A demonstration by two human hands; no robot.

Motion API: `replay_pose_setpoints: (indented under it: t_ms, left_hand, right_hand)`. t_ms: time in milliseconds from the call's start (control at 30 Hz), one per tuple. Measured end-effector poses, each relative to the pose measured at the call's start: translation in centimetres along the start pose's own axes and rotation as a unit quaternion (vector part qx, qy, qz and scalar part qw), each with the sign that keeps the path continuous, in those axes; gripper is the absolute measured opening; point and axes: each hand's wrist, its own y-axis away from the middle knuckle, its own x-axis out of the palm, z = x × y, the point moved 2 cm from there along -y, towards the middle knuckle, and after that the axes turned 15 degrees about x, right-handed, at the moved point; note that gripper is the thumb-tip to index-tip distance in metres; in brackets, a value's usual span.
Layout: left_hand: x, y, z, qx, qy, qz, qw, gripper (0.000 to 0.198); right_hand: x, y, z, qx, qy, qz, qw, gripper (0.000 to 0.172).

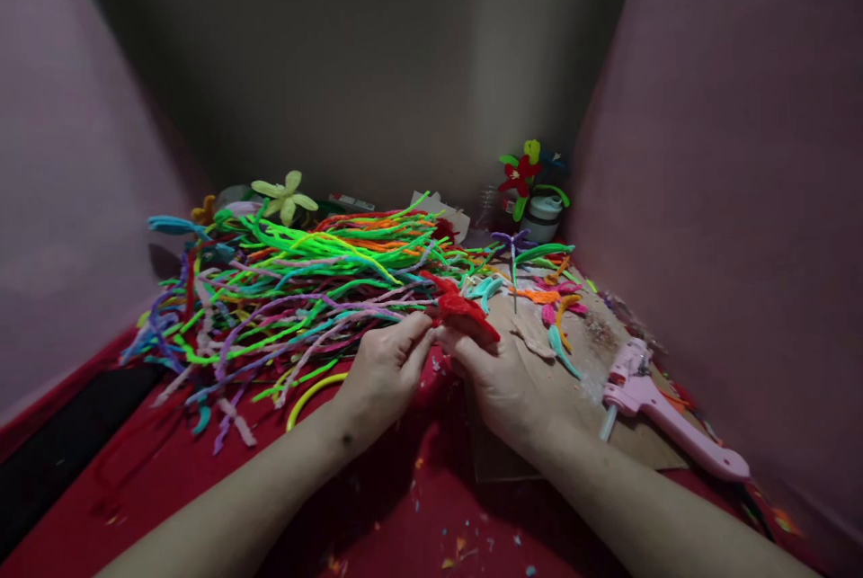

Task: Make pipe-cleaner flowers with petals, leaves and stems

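Note:
Both hands meet in the middle of the head view, fingertips pinched close together. My right hand (495, 380) is closed on a red pipe-cleaner flower (465, 313), whose fuzzy petals stick up above the fingers. My left hand (387, 362) is closed too, its thumb and forefinger pinching at the flower's base; the exact spot they grip is hidden by the fingers. Just behind the hands lies a big loose heap of coloured pipe cleaners (324, 259), mostly green, lilac, pink and orange.
A pink glue gun (647, 398) lies on a cardboard sheet (505, 452) at right, near loose petal pieces (559, 326). Behind stand a pale yellow flower (287, 198) and a white jar (541, 217) beside a red flower (519, 175). Scraps dot the red cloth (378, 488).

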Motion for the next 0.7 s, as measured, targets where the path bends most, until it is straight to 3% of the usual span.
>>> replay_pose_setpoints:
  t_ms: [167, 300, 500, 567, 633, 700]
  left_hand:
    - [0.2, -0.1, 0.1, -0.136, 0.169, -0.006, 0.976, 0.024]
    - [0.7, 0.0, -0.1, -0.225, 0.334, -0.013, 0.915, 0.026]
    - [1.3, 0.3, 0.8, -0.268, 0.534, 0.027, 0.802, 0.019]
    - [1.4, 0.4, 1.0, -0.269, 0.567, 0.043, 0.777, 0.017]
    - [1.4, 0.3, 0.9, -0.264, 0.567, 0.055, 0.778, 0.018]
    - [1.4, 0.3, 0.7, -0.254, 0.511, 0.061, 0.819, 0.022]
  right_hand:
    - [-0.1, -0.4, -0.5, 0.019, -0.050, 0.010, 0.999, 0.013]
    - [-0.3, -0.9, -1.9, 0.059, -0.085, 0.013, 0.995, 0.017]
    - [-0.6, -1.4, -3.2, 0.103, -0.181, 0.034, 0.978, 0.017]
    - [-0.5, -1.2, -2.8, 0.099, -0.198, 0.048, 0.974, 0.012]
    - [-0.5, -1.0, -2.3, 0.091, -0.205, 0.046, 0.974, 0.007]
    - [-0.5, -0.8, -1.8, 0.090, -0.215, 0.037, 0.972, 0.008]
